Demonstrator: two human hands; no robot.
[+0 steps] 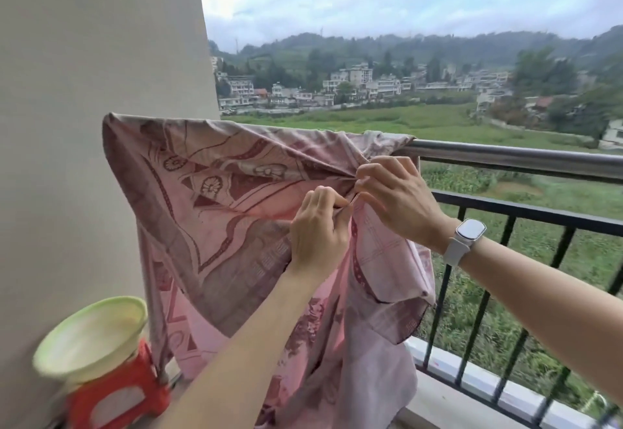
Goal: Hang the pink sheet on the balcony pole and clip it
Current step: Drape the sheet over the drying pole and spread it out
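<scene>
Hanging is done: sheet (236,199) drapes the pole (526,159), both hands (318,231) (396,197) pinching its gathers at 3 o'clock; no clip visible yet.

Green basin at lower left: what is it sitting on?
The green basin rests on a red plastic stool beside the wall. The stool's top is covered by the basin; only its front and legs show.

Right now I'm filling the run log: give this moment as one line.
stage: bunching sheet | sheet: draped over rail | left hand: pinching sheet | right hand: pinching sheet | clip: none seen
</scene>
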